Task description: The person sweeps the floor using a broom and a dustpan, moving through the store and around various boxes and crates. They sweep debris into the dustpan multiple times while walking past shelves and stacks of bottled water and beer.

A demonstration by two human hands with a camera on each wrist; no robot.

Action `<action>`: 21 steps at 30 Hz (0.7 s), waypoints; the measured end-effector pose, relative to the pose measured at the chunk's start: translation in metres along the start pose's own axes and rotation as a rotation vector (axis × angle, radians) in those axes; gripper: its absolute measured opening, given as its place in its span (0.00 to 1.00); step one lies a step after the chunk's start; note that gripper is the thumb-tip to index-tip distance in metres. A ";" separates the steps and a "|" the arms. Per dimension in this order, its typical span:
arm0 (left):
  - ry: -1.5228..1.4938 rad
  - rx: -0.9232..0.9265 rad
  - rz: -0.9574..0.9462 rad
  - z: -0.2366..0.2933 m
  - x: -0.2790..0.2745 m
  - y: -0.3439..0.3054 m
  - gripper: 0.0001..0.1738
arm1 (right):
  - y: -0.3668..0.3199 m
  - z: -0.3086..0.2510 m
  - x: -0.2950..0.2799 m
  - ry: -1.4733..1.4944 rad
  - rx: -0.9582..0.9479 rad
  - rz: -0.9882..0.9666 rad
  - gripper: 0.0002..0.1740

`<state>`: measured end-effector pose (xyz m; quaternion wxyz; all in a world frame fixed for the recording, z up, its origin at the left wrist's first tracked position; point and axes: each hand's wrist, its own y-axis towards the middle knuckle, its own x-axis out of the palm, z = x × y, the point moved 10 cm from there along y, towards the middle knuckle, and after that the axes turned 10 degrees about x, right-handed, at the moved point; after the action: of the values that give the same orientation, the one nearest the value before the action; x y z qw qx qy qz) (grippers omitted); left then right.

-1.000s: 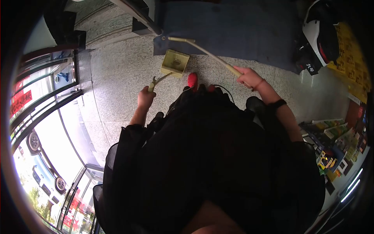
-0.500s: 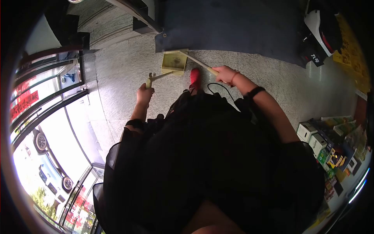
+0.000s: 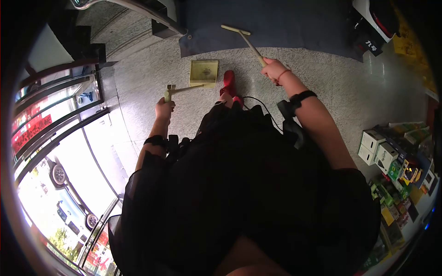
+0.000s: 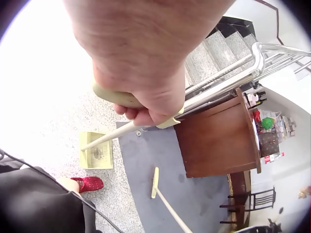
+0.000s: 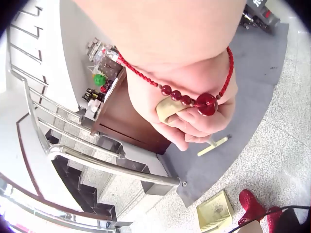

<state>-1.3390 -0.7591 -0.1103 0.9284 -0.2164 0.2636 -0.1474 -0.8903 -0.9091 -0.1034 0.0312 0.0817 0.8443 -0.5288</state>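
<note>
My left hand (image 3: 164, 109) grips the handle end of a pale yellow dustpan (image 3: 204, 83). Its pan lies on the speckled floor, open side toward the grey mat, with a dark smudge of debris inside and comb teeth along the near edge. In my right hand (image 3: 276, 71) is the handle of a pale yellow broom (image 3: 252, 45) with a narrow bar head. The broom head overlaps the mat in the head view, beyond and right of the pan. From the right wrist view, curled fingers (image 5: 194, 121) wrap the broom handle below a red beaded bracelet (image 5: 206, 104).
A dark grey mat (image 3: 294, 27) covers the floor ahead. My red shoe (image 3: 229, 82) stands right of the pan. A metal railing (image 4: 257, 60) and brown wooden counter (image 4: 218, 138) lie beyond. Boxed goods (image 3: 386, 156) sit at right; a scooter (image 3: 375, 23) stands upper right.
The broom head went from the mat's left corner to the pan's far edge, then forward and right over the mat. My right hand moved left, then forward. The dustpan stayed nearly in place.
</note>
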 end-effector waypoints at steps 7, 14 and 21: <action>-0.043 -0.076 0.032 -0.017 -0.006 -0.023 0.06 | 0.000 0.038 0.082 -0.521 -0.022 -0.059 0.40; 0.083 -0.054 0.028 -0.019 -0.007 -0.024 0.06 | -0.051 0.074 0.052 -0.367 -0.017 -0.334 0.35; 0.071 -0.082 0.058 -0.035 -0.023 -0.032 0.07 | -0.067 0.022 0.033 -0.227 -0.009 -0.173 0.41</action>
<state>-1.3822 -0.7890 -0.1122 0.9128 -0.2411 0.3082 -0.1171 -0.9353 -0.9539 -0.0586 0.0813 -0.0517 0.8416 -0.5314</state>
